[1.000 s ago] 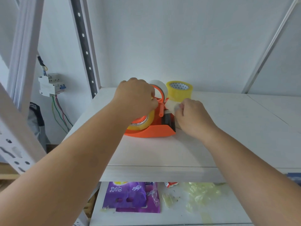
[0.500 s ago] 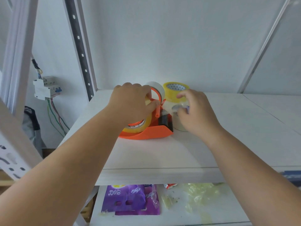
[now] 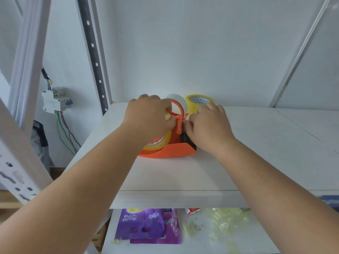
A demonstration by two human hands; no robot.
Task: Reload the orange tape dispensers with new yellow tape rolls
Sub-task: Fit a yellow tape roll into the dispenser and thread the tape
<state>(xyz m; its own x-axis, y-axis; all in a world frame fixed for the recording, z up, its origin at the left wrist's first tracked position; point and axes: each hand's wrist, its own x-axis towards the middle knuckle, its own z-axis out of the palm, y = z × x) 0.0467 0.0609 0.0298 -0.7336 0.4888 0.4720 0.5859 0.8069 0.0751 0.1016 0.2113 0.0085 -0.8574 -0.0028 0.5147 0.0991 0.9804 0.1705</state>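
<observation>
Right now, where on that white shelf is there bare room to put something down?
The shelf is bare right of the right hand and before the orange tape dispenser. Crowded: left hand, dispenser, spare yellow tape roll behind.

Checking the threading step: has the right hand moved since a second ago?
Yes. The right hand has shifted left, against the orange dispenser handle, partly covering the spare yellow roll.

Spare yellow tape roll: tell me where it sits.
The spare yellow tape roll lies flat at the back of the white shelf, just behind the right hand and right of the orange dispenser.
</observation>
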